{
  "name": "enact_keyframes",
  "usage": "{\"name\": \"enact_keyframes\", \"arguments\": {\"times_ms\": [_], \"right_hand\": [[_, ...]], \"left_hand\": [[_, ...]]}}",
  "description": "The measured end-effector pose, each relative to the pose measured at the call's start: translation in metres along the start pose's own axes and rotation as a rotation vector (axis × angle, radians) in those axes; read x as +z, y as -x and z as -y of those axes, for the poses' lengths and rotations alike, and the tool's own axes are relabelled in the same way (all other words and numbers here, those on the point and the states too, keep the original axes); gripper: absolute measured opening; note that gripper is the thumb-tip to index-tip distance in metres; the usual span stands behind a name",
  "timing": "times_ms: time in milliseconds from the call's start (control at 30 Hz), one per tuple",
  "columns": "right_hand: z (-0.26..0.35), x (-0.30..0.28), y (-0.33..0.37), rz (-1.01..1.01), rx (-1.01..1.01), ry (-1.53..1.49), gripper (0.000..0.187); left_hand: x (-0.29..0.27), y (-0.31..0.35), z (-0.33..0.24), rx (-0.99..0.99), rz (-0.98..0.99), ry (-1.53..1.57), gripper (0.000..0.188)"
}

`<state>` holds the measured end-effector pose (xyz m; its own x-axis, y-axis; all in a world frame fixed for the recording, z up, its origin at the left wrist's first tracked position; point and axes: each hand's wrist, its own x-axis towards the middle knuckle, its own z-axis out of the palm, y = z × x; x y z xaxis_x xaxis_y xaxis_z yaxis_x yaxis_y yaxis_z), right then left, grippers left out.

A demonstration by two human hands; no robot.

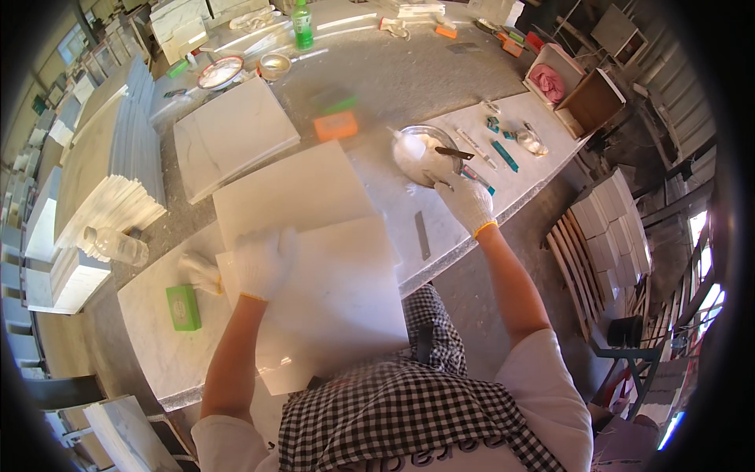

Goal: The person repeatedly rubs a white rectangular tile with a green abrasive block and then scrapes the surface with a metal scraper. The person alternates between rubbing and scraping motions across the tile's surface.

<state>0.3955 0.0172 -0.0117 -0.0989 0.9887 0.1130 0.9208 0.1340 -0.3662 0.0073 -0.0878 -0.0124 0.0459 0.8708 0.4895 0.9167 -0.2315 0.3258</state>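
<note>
My left hand (267, 261), in a white knit glove with a yellow cuff, is over the upper left part of a pale stone slab (338, 291). Motion smears its fingers, so their pose is unclear. That slab overlaps another pale slab (295, 185) behind it. At the right, my gloved right hand (465, 203) grips the near rim of a round metal bowl (405, 167). White paste (429, 148) lies in the bowl, blurred on its left side. A dark flat scraper (454, 153) rests across the bowl's right rim.
A green box (183, 307) and a spare glove (200, 272) lie left of the slabs. A metal ruler-like strip (423, 235) lies near the table's front edge. Right of the bowl are teal tubes (505, 156). An orange block (336, 125) sits behind; stacked slabs (118, 157) stand left.
</note>
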Motion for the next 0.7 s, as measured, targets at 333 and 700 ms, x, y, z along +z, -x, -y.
{"name": "enact_keyframes", "arguments": {"times_ms": [333,700], "right_hand": [[-0.041,0.007,-0.028,0.006,0.076,-0.168,0.026],[-0.059,0.018,-0.04,0.08,-0.082,-0.162,0.015]], "left_hand": [[-0.001,0.001,-0.001,-0.032,0.042,-0.033,0.039],[0.001,0.001,0.002,-0.128,0.152,0.007,0.041]]}}
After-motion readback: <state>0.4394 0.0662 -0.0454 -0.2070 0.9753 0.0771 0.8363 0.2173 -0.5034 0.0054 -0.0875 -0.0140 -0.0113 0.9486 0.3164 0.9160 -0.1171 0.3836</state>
